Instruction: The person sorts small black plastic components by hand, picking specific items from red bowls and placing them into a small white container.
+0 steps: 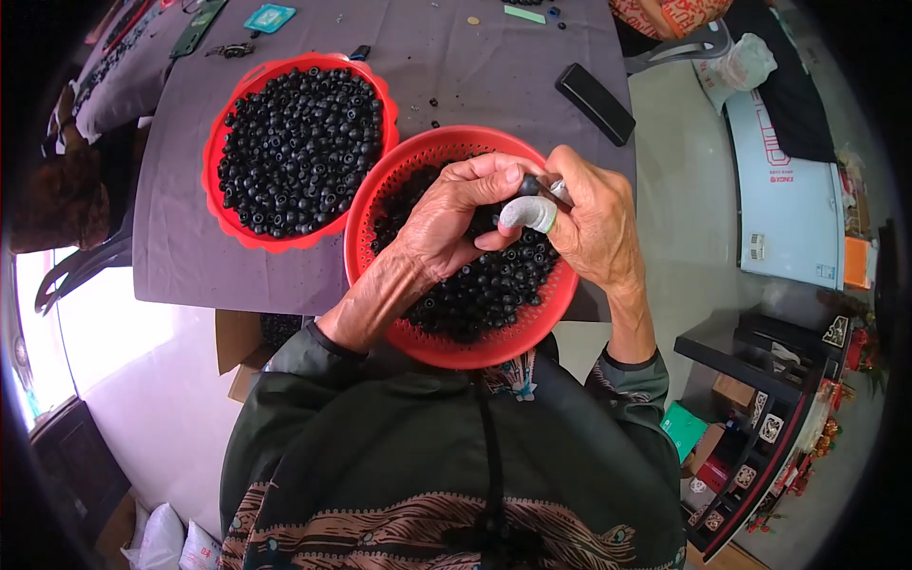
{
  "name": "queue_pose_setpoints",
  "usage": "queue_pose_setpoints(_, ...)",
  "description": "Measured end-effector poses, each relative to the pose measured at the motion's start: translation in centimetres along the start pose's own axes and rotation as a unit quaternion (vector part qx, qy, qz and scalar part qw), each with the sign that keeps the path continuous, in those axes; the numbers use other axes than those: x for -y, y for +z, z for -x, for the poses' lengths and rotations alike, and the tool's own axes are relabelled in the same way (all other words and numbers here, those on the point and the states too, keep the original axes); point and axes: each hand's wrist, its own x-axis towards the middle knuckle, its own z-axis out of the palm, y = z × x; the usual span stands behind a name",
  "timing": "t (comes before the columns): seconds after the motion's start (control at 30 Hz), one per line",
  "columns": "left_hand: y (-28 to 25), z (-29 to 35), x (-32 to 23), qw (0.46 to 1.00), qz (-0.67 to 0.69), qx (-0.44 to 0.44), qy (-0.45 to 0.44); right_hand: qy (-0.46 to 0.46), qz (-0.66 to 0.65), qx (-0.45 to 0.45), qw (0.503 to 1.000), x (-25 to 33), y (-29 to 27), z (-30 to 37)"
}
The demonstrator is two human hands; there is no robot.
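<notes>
Above a red perforated colander (359, 233) my two hands meet. Between thumb and fingertips, my left hand (446, 209) pinches a small black round piece (529, 185), bead-like in shape. My right hand (597, 223) is closed close beside it, its thumb in a white finger cover (528, 215). A thin dark tool (561, 194) shows between the right fingers; its exact kind is mostly hidden. Many similar black hollow pieces (475, 299) fill the colander under my hands, which sits at my lap against the table edge.
A red scalloped basket (214, 195) heaped with black pieces stands left on the grey-covered table (180, 256). A black phone-like slab (596, 103) lies at the right. Another person's arm (655, 14) shows at the far right. Below the table is a cardboard box (237, 342).
</notes>
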Motion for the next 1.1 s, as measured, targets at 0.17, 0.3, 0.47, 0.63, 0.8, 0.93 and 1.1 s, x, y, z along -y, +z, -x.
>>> queue_pose_setpoints(0.17, -0.1, 0.0, -0.1, 1.000, 0.005, 0.011, -0.001, 0.007, 0.003, 0.015, 1.000, -0.3, 0.0, 0.0)
queue_pose_setpoints(0.3, -0.2, 0.0, 0.0, 1.000, 0.007, 0.005, -0.003, 0.011, 0.003, 0.008, 1.000, -0.4, 0.2, 0.1)
queue_pose_setpoints(0.47, 0.0, 0.1, 0.0, 1.000, 0.010, -0.007, -0.004, 0.007, 0.009, 0.011, 1.000, -0.4, 0.2, 0.1)
queue_pose_setpoints(0.63, 0.2, 0.1, -0.1, 1.000, -0.004, -0.025, -0.005, -0.003, 0.021, -0.008, 1.000, -0.3, 0.5, 0.1)
queue_pose_setpoints(0.8, 0.1, 0.2, 0.0, 0.999, -0.006, -0.035, -0.008, -0.023, 0.032, -0.014, 0.999, -0.4, 0.7, 0.1)
queue_pose_setpoints(0.93, 0.3, 0.3, 0.1, 0.999, -0.009, -0.048, -0.005, -0.020, 0.020, -0.023, 0.999, -0.8, 1.0, 0.3)
queue_pose_setpoints(1.1, 0.1, 0.3, 0.2, 0.998, -0.012, -0.056, -0.007, -0.026, 0.020, -0.018, 0.999, -1.0, 1.2, 0.4)
